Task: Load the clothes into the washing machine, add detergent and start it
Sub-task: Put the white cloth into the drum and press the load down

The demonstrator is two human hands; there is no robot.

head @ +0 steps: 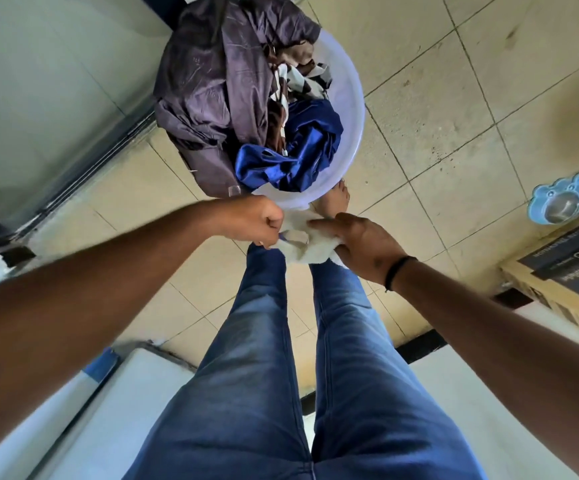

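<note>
A pale plastic laundry tub [348,98] stands on the tiled floor ahead of my feet. It holds a purple-grey garment [208,81], a shiny blue garment [298,154] and a brown-and-white patterned cloth [298,77]. Just in front of the tub's near rim I hold a white cloth [310,242] with both hands. My left hand [258,220] grips its left end in a fist. My right hand [357,245] grips it from the right, fingers curled over it. A white appliance top [83,420], perhaps the washing machine, shows at the lower left.
My legs in blue jeans fill the lower middle, one bare foot [333,199] touching the tub. A pale wall and dark sliding track [83,174] run along the left. At the right are a blue pet-bowl stand [568,199] and a cardboard box [565,275].
</note>
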